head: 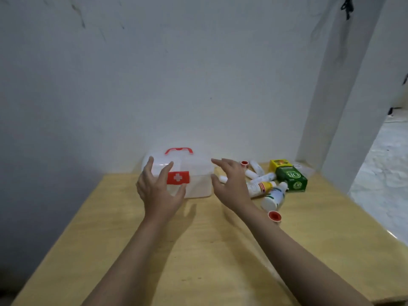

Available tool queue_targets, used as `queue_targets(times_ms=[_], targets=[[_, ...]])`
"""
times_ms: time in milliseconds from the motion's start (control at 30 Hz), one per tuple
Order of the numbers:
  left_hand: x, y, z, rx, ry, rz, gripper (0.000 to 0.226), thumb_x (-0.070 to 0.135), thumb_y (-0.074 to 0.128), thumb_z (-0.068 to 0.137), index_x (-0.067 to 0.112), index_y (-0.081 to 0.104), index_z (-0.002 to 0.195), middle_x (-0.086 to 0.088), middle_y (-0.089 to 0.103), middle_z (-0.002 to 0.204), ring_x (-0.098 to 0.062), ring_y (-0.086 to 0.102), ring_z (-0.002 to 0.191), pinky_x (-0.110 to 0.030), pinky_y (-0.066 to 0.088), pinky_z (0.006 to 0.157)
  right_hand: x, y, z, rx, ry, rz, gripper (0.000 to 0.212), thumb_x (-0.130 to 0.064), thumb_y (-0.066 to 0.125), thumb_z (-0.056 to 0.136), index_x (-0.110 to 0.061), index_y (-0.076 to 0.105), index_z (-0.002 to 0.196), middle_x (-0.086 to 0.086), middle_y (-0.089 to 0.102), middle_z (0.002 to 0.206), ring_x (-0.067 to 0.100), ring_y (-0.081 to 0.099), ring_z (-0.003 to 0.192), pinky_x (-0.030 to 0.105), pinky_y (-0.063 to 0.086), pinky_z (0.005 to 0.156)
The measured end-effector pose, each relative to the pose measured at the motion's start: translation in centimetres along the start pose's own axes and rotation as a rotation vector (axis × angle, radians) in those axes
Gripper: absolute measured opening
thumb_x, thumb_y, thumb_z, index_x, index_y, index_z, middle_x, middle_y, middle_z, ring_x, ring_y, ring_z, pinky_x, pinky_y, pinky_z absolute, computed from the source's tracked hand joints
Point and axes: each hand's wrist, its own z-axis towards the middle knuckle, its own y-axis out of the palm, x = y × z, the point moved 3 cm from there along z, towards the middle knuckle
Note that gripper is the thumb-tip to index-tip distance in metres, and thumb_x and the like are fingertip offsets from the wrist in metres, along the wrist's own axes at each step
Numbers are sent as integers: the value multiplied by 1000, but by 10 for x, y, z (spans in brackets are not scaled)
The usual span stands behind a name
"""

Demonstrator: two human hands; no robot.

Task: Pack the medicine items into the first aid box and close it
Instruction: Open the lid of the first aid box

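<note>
Fingers (152,166) of our left hand (154,191) are spread and straight, reaching at the left front corner of the first aid box (198,180); we cannot tell whether they touch it, and they hold nothing. Fingers of our right hand (231,184) are likewise spread and relaxed, just beside the box's right end, gripping nothing.

We count, from left to right on the wooden table (198,250):

- One first aid box, translucent white, lid down, at the table's far edge against the wall. It carries one red handle (179,150) on top and one red latch (178,177) bearing a white cross. Its contents cannot be made out through the plastic.
- One red-and-white cap (244,163), standing behind the right hand.
- Several white tubes and bottles (260,180) heaped together, partly hidden by the right hand; an exact count is not possible. One has a yellow band (266,187); its print is too small to read.
- One larger white bottle (274,196) lying on its side, green print unreadable.
- One red cap (274,216), nearest to us, lying apart from the heap.
- One yellow carton (278,163), writing illegible.
- One green carton (291,178), marked "OB", seen upside down.
</note>
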Motion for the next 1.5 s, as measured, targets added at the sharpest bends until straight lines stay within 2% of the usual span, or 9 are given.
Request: queue_targets(times_ms=[133, 300, 400, 667, 800, 933, 1300, 1400, 1500], targets=[[-29, 6, 4, -76, 28, 35, 66, 33, 76, 76, 39, 47, 135, 8, 15, 159, -25, 3, 150, -61, 0, 116, 7, 20, 16, -101, -66, -128, 53, -29, 58, 88, -36, 43, 139, 5, 35, 149, 25, 31, 134, 37, 27, 107], [-41, 5, 24, 11, 148, 72, 65, 28, 82, 70, 37, 45, 122, 5, 29, 139, -30, 23, 142, -69, 20, 112, 18, 33, 19, -122, -57, 19, 54, -27, 58, 89, -43, 39, 137, 0, 32, 148, 18, 31, 136, 40, 37, 107], [-45, 5, 29, 21, 185, 53, 62, 32, 82, 70, 34, 47, 122, 1, 33, 138, -25, 28, 134, -60, 42, 103, 19, 36, 20, -86, -63, 94, 52, -25, 60, 89, -42, 42, 135, 0, 33, 145, 13, 33, 135, 35, 36, 107], [-47, 1, 22, 66, 231, -20, 78, 49, 81, 69, 34, 43, 135, -2, 31, 146, -23, 29, 135, -46, 46, 100, 20, 35, 20, -85, -67, 148, 52, -21, 62, 89, -41, 44, 133, 0, 36, 142, 10, 33, 132, 29, 33, 106], [-42, -3, 19, 67, 60, -150, 100, 63, 74, 68, 34, 23, 148, -1, 14, 159, -23, 20, 146, -33, 37, 101, 21, 34, 21, -87, -83, 122, 54, -23, 62, 89, -44, 41, 133, 2, 39, 142, 11, 34, 133, 25, 31, 104], [-35, -1, 21, 41, -134, -251, 105, 70, 61, 67, 24, 20, 152, -2, 27, 157, -22, 32, 142, -31, 39, 101, 23, 37, 18, -74, -50, 125, 55, -28, 61, 89, -45, 38, 136, -1, 43, 147, 12, 33, 139, 32, 33, 110], [-18, -11, 4, 118, -278, -337, 114, 57, 80, 58, 19, 22, 148, -9, 35, 150, -28, 33, 138, -32, 42, 96, 0, 12, -11, 116, -103, 149, 43, -22, 68, 84, -24, 56, 125, -3, 61, 127, 16, 52, 123, 34, 45, 100], [-21, -10, -4, 62, -238, -367, 128, 54, 88, 50, 23, 13, 150, -7, 31, 152, -26, 35, 139, -35, 43, 104, -2, 5, -17, 137, -70, 193, 37, -25, 68, 84, -25, 59, 120, -7, 64, 121, 11, 56, 116, 33, 48, 96], [-20, -6, -14, 12, -251, -321, 138, 42, 92, 51, 24, 1, 152, -8, 19, 157, -26, 30, 142, -27, 38, 95, -4, 3, -19, 146, -44, 197, 34, -25, 68, 84, -24, 62, 117, -5, 66, 118, 11, 57, 113, 34, 49, 96]])
